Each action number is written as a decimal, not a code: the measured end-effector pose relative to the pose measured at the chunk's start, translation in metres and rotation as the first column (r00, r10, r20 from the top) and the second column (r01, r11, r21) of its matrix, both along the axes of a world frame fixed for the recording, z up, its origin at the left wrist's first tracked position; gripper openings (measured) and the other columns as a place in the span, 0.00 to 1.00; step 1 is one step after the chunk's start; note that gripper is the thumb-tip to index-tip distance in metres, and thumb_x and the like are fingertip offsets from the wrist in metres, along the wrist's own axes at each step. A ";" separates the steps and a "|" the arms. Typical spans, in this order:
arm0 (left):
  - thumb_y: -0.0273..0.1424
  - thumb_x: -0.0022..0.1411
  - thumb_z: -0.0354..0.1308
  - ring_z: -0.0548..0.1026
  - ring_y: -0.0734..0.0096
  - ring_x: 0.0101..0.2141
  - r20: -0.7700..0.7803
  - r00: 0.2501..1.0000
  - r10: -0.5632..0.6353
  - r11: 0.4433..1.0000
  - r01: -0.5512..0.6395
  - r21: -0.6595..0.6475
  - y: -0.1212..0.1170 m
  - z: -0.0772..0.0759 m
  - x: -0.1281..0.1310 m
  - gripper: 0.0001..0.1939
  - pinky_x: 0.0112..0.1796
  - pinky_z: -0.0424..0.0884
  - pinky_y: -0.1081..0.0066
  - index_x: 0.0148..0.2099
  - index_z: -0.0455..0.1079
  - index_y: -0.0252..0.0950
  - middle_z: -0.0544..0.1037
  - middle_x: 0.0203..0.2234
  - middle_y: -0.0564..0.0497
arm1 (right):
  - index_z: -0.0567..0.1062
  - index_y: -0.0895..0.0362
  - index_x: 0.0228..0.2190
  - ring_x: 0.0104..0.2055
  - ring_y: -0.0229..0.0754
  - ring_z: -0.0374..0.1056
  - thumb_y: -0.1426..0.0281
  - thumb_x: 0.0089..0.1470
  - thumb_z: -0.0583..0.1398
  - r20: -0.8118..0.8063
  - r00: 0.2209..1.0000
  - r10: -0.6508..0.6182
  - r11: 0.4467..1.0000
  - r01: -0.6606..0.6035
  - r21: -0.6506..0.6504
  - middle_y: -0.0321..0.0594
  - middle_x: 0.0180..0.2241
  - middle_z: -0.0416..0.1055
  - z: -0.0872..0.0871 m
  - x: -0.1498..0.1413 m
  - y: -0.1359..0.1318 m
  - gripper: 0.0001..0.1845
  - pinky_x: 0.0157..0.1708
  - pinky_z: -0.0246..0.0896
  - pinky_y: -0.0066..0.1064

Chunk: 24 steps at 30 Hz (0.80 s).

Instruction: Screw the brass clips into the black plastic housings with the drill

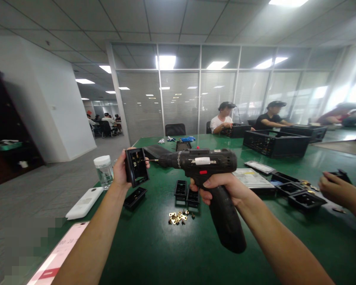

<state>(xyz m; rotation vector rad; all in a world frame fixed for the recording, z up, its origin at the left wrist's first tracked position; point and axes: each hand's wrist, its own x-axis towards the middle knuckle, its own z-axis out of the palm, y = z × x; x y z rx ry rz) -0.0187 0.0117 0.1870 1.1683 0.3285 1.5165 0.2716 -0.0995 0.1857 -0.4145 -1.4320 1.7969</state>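
The open black box (139,171) is held up over the left part of the worktop (154,245), its hollow side toward the drill, with small gold-coloured pieces inside; the left hand (122,169) grips it firmly by its side, while the right hand (221,186) wraps round the handle of the black drill (209,161), whose thin bit reaches to the box's hollow; whether the tip touches anything in there I cannot tell. Nearest, at the worktop's left edge, lies a phone (61,251) with a lit pink screen. Farther in, a loose pile of brass pieces (178,217) and dark screws sits directly on the surface, and a white device (84,204) lies along the left edge. Beyond the pile are two small black boxes (180,190), open upward, and a third black tray (134,198) lies below the left hand. A clear jar (104,173) with a white lid stands by the left edge, its contents too unclear to name. Toward the right edge lie open black frames (307,201), with brass bits beside them, near a co-worker's hand (334,188) holding a dark piece. Farther off stands a large black case (275,144), and near the far edge, a blue packet (187,139).
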 end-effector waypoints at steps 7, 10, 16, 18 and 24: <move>0.47 0.59 0.58 0.80 0.55 0.30 0.033 0.999 0.002 1.000 -0.002 0.000 0.001 0.000 0.000 0.19 0.28 0.77 0.60 0.41 0.69 0.37 0.79 0.29 0.45 | 0.74 0.65 0.35 0.24 0.29 0.63 0.72 0.45 0.64 -0.002 1.000 0.010 1.000 -0.010 0.019 0.42 0.33 0.70 -0.001 -0.001 0.000 0.13 0.25 0.66 0.23; 0.47 0.58 0.58 0.80 0.55 0.29 0.033 0.999 -0.004 1.000 0.003 0.005 0.002 0.000 0.000 0.19 0.28 0.77 0.59 0.41 0.69 0.36 0.79 0.29 0.45 | 0.74 0.65 0.36 0.24 0.29 0.63 0.71 0.45 0.64 0.009 1.000 0.009 1.000 -0.009 0.016 0.42 0.33 0.70 -0.002 0.000 0.000 0.14 0.24 0.65 0.23; 0.48 0.55 0.62 0.80 0.54 0.30 0.033 0.999 -0.013 1.000 0.013 0.023 0.002 -0.001 0.000 0.21 0.28 0.77 0.59 0.41 0.69 0.36 0.79 0.30 0.45 | 0.74 0.65 0.36 0.24 0.30 0.62 0.71 0.45 0.64 0.024 1.000 0.010 0.999 -0.010 0.036 0.43 0.34 0.70 -0.003 0.002 0.002 0.14 0.24 0.66 0.24; 0.48 0.55 0.62 0.80 0.54 0.31 0.027 1.000 0.000 1.000 -0.001 0.020 0.001 -0.001 0.000 0.21 0.28 0.77 0.59 0.41 0.70 0.36 0.79 0.30 0.45 | 0.74 0.65 0.36 0.24 0.29 0.62 0.71 0.46 0.64 0.027 1.000 0.015 0.999 -0.016 0.040 0.42 0.34 0.70 -0.003 0.001 0.002 0.14 0.25 0.66 0.24; 0.48 0.58 0.59 0.80 0.55 0.29 0.014 1.000 0.006 1.000 -0.006 -0.005 0.001 0.000 0.000 0.20 0.26 0.77 0.60 0.41 0.69 0.36 0.79 0.28 0.45 | 0.75 0.64 0.35 0.24 0.29 0.62 0.70 0.46 0.64 0.026 0.999 0.022 0.999 -0.023 0.031 0.42 0.34 0.69 -0.003 0.001 0.003 0.14 0.25 0.66 0.23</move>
